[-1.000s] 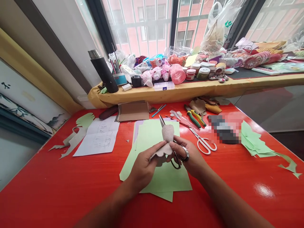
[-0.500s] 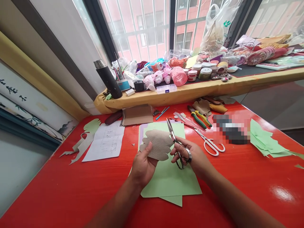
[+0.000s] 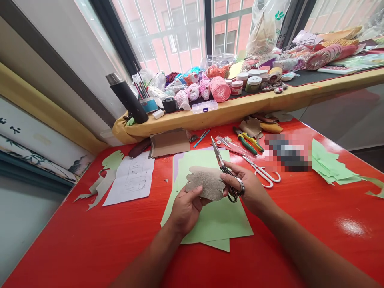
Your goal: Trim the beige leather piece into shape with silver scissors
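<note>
My left hand (image 3: 186, 207) pinches the lower edge of a beige scalloped cut-out (image 3: 206, 182) and holds it flat above the green paper sheets (image 3: 214, 218). My right hand (image 3: 249, 191) has its fingers through the rings of metal scissors (image 3: 223, 168), whose closed blades point up and away from me. That hand's thumb and forefinger also touch the right edge of the cut-out. Both hands hover over the red table (image 3: 90, 240).
White-handled scissors (image 3: 262, 173) and green-yellow pliers (image 3: 248, 143) lie to the right. A printed sheet (image 3: 130, 180) and paper offcuts (image 3: 103, 176) lie at left, green scraps (image 3: 330, 168) at far right. A cardboard piece (image 3: 169, 142) sits behind. The sill holds a black flask (image 3: 127, 98), jars and yarn.
The cut-out, earlier bent upright between both hands, now lies flat and lower. My right hand with the scissors has come back against its right edge.
</note>
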The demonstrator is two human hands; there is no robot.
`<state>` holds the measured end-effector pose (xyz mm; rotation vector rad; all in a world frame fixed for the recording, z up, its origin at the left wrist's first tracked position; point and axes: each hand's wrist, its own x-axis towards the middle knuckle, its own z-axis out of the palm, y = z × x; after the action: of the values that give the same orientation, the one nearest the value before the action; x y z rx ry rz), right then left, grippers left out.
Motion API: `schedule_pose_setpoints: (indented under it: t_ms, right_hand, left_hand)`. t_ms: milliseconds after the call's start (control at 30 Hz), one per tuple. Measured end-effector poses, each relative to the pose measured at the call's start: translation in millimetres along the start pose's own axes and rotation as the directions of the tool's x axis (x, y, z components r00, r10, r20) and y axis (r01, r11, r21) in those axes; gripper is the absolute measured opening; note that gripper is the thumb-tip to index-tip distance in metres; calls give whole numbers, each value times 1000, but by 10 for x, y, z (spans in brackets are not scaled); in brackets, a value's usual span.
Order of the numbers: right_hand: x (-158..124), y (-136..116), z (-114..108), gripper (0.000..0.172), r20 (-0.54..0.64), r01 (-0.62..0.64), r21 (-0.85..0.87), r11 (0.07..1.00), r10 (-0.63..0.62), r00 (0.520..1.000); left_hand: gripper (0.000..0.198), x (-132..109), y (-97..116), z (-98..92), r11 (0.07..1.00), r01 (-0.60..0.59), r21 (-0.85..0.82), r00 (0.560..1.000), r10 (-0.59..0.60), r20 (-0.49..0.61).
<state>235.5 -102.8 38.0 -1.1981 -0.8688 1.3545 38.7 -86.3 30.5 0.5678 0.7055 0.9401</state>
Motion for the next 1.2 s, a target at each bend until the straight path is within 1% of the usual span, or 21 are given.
schedule_pose_setpoints:
  t_ms: [200,433,567,633,700,1067,1200]
  right_hand:
    - [-13,-19,10,82,-7,5,-33,999,-5,1000]
    - [-2,-25,8,78,-24,14,-57,998,-16,1000]
    - [2,-16,1,80,-26,15,-58,998,-16,1000]
    - [-1,-13,-2,79,-22,15,-57,998,-16,1000]
    - [-6,-13,-3,80,-13,13,-55,998,-13,1000]
    - [-4,-17,-2,88,8,6,-20,1000,-5,1000]
    - [-2,4,1,84,19,2,-22,1000,-1,1000]
  left_hand:
    - [60,8,-1,-13,1000,6,-2,1000,-6,-3]
    - [60,9,6,-26,1000,8,11,1000,-8,-2]
    - [51,19,1,-38,1000,6,18,1000,-6,1]
    - [45,31,0,-48,1000,3,22,1000,-3,-13]
    - [44,43,-1,-59,1000,-2,27,999,2,-32]
    - [52,36,1,-62,997,18,74,999,-15,-37]
    - [57,7,-8,-48,990,27,140,1000,-28,6]
